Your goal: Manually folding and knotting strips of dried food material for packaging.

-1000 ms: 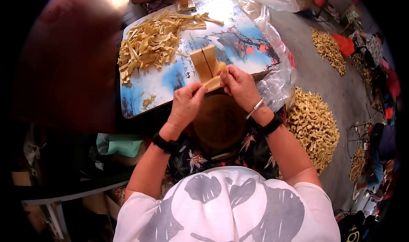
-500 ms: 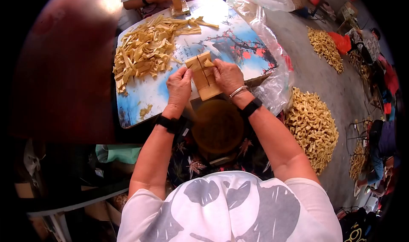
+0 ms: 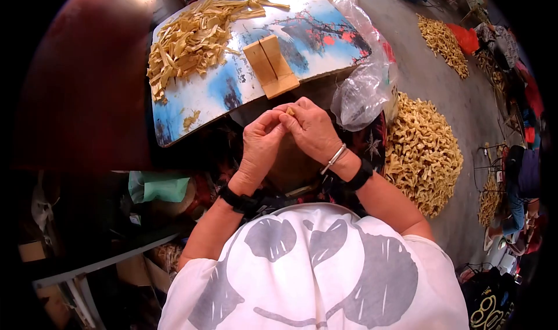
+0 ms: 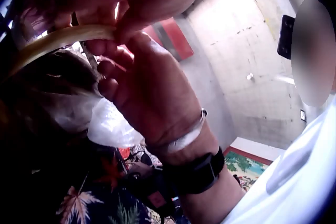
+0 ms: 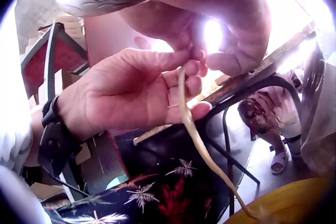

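Note:
Both hands meet just off the table's near edge. The left hand point(image 3: 260, 147) and right hand point(image 3: 314, 133) pinch a narrow yellow strip point(image 5: 197, 140) at their touching fingertips. From there the strip hangs down in a curve in the right wrist view; the left wrist view shows its pale length point(image 4: 63, 37) too. Only a small bit point(image 3: 290, 111) shows between the fingers from above. Beyond the hands, a slotted, L-shaped wooden block point(image 3: 269, 63) stands on the table point(image 3: 244, 92), touched by neither hand.
A heap of flat yellow strips point(image 3: 195, 36) covers the table's left part. Clear plastic point(image 3: 360, 94) hangs at its right edge. On the floor to the right lies a large pile of knotted yellow pieces point(image 3: 421, 155). A round yellow rim point(image 5: 294, 203) shows low in the right wrist view.
Both hands have left the wooden block and come together nearer the body, with the strip between their fingertips. The head view has shifted, so the table appears higher.

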`<act>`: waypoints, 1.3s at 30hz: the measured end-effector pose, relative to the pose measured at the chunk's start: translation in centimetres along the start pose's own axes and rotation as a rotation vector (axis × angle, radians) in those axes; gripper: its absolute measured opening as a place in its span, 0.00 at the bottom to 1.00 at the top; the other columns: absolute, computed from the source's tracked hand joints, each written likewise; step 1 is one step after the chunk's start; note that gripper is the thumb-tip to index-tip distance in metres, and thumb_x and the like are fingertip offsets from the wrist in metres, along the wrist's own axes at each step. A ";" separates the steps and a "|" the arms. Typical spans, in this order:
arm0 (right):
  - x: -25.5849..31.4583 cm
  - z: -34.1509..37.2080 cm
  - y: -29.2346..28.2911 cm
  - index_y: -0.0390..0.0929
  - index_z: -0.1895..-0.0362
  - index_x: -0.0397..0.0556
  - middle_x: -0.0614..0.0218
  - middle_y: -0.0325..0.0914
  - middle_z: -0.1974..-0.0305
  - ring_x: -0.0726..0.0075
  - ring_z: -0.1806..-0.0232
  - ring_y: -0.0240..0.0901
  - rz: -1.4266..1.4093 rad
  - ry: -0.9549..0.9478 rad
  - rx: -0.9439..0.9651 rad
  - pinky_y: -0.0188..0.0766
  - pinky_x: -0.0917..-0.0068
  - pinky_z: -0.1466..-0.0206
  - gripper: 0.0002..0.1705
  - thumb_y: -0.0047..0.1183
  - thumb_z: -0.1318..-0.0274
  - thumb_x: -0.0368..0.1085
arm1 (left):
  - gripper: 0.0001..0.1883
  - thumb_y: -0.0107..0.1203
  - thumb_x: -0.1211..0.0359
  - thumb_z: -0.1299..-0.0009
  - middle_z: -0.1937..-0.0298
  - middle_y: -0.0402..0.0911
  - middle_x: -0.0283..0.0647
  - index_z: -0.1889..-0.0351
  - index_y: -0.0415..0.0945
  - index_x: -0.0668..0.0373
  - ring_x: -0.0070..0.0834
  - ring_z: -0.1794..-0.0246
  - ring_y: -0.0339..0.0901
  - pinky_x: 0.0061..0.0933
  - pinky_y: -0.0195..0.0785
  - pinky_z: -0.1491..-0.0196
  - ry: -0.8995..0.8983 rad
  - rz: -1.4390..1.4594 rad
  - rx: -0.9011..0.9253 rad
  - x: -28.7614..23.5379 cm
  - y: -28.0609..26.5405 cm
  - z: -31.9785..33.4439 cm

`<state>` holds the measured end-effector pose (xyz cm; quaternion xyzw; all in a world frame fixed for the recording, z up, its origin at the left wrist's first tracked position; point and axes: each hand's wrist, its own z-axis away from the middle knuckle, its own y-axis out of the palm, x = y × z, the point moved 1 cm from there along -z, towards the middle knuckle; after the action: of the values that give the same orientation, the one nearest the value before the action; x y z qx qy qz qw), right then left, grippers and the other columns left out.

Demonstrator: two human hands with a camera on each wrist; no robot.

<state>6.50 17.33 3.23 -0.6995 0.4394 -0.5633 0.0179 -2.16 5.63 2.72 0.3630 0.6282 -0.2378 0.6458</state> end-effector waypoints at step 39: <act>-1.8 6.4 1.5 0.75 0.52 0.48 0.75 0.76 0.54 0.83 0.52 0.73 -1.229 0.739 0.462 0.76 0.79 0.51 0.13 0.50 0.31 0.43 | 0.14 0.53 0.81 0.36 0.62 0.78 0.46 0.53 0.77 0.62 0.43 0.66 0.79 0.35 0.74 0.61 0.326 -0.858 -0.061 1.8 -0.7 4.1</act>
<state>10.83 14.52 -1.26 -0.5627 -0.1819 -0.7478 -0.3018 0.12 2.26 0.61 0.0837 0.8217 -0.4050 0.3922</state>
